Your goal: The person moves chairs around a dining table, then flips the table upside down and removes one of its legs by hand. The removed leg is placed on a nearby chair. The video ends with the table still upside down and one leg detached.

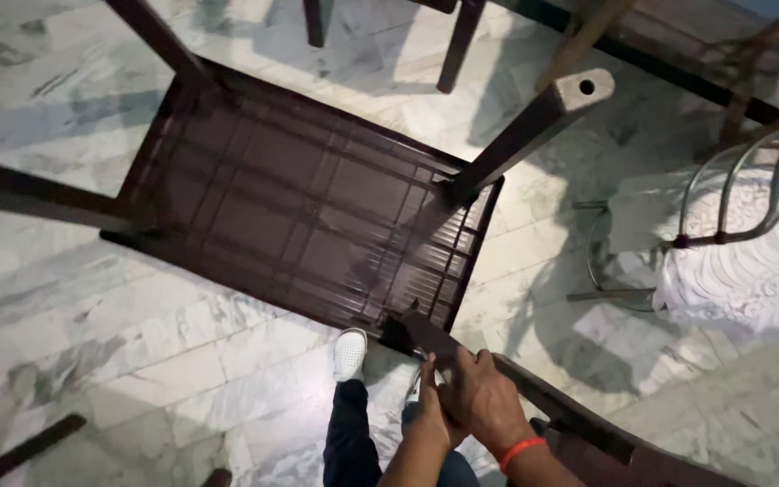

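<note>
Right hand (484, 397) and apparently left hand (433, 417) grip chair leg (435, 341).

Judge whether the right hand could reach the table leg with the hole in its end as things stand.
Probably not without letting go: the right hand grips the near leg beside the left hand, and the holed leg stands well beyond, though nothing blocks the way.

table (308, 198) upturned on floor (92, 307), legs up, ahead of the fingers | near leg (426, 338) under fingers (462, 383) of right hand (489, 401); left hand (435, 415) just left, touching | shoe (350, 353) left of fingers | metal rack (750, 189) far right, ahead | cloth (750, 271) beneath rack
</note>
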